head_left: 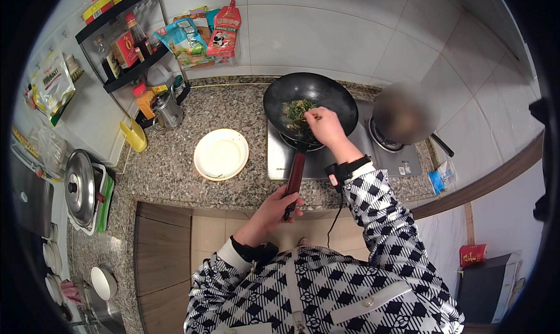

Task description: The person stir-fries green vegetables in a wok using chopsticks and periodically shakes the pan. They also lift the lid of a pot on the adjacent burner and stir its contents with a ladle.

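Note:
A black wok [335, 95] with a dark red handle sits over the left burner of the steel gas stove. Chopped green leaves [300, 107] lie in its bottom. My left hand [275, 210] is wrapped round the end of the handle, near the counter's front edge. Over the right side of the wok, my right hand [328, 127] is closed, its fingertips pinched together just above the greens. What the fingers hold, if anything, is too small to make out. To the left of the stove, a white dish [220, 153] with a yellowish rim stands on the counter with a few green bits in it.
A blurred pan [405, 112] stands on the right burner, its black handle [443, 144] pointing toward the front right. A steel pitcher [168, 109] and a yellow scoop [133, 137] stand at the left, below a black spice rack [134, 71]. A lidded pot [81, 188] is farther left.

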The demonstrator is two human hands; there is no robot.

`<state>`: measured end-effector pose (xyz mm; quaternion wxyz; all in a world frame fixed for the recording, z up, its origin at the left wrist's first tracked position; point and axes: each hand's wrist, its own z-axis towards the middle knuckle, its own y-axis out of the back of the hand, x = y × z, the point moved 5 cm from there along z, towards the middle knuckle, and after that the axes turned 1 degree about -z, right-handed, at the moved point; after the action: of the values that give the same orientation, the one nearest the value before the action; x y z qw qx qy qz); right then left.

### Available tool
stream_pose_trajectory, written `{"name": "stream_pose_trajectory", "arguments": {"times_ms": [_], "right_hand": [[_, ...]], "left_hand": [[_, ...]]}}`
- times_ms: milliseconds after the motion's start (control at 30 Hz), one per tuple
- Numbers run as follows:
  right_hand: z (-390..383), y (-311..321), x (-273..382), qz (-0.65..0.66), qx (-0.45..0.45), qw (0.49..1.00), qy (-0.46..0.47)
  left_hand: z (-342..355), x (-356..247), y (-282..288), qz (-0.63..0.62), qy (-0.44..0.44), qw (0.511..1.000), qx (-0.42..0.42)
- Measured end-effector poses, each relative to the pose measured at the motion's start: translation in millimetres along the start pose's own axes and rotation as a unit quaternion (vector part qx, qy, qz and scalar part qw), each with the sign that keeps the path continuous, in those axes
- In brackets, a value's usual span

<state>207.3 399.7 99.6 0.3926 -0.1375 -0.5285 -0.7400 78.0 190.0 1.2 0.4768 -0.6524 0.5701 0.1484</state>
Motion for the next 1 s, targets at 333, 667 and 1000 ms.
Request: {"name": "stream_pose_trajectory", "arguments": {"times_ms": [333,667,1000], "right_hand": [[-28.0,64.4,-19.0,-0.092,-0.153,0.982,-0.059],[-14.3,63.8,-53.0,-0.017,-0.110,0.991,-0.073],[5.6,53.6,-51.9,-0.083,-0.034,0.994,-0.069]], "left_hand": [[-14.3,1.1,8.3,0.017,0.001,0.999,0.038],[-13.5,3.6,10.0,0.032,0.002,0.999,0.030],[-20.2,4.3,8.8,0.026,-0.003,1.000,0.017]]}}
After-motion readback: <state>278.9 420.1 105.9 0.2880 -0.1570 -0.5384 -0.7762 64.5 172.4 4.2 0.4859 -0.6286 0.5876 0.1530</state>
